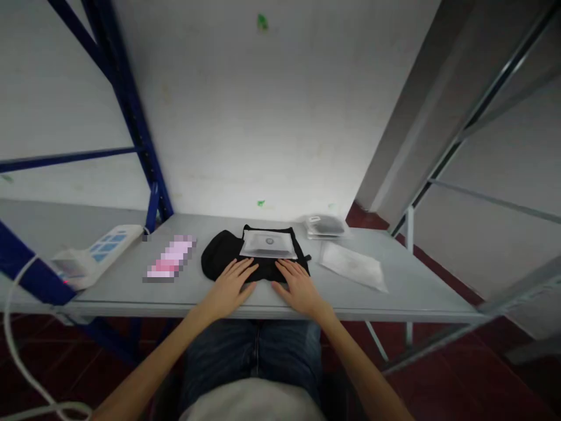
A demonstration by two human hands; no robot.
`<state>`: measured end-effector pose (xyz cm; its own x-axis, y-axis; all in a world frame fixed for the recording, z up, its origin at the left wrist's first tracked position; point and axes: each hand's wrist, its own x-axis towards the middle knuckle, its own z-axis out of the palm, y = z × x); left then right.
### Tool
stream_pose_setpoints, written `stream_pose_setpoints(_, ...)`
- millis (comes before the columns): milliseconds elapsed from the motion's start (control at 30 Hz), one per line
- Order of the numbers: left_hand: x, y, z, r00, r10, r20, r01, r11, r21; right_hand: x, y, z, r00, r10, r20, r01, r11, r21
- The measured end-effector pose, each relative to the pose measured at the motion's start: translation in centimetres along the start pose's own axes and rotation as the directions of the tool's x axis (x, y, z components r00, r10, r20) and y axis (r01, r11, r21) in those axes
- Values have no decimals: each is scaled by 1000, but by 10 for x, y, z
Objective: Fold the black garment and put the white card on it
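A black folded cloth item (221, 257) lies on the grey table (416, 286) in front of me. On top of it rests a clear plastic pouch (268, 244) with a small round mark. My left hand (232, 285) lies flat with fingers spread on the near edge of the black cloth. My right hand (298, 285) lies flat beside it, fingers also on the cloth's near edge, just below the pouch. Neither hand grips anything.
A white power strip (94, 252) with a cable sits at the table's left end by a blue rack post (131, 117). A blurred pink patch (170, 259) lies left of the cloth. A stack of packets (325, 225) and a flat clear bag (353, 266) lie to the right.
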<state>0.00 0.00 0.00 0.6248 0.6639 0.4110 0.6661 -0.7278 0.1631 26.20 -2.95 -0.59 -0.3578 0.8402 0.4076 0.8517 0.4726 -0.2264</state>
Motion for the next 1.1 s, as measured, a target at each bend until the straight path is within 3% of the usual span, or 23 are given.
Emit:
stream_pose_setpoints(667, 0, -1, 1, 1000, -10, 17, 10, 1000, 2, -1, -1, -1, 1000, -5, -13, 5, 1000, 9)
stream_pose_setpoints(1100, 0, -1, 2, 999, 6, -31, -7, 1000, -17, 0, -6, -9, 999, -9, -49, 10, 1000, 9)
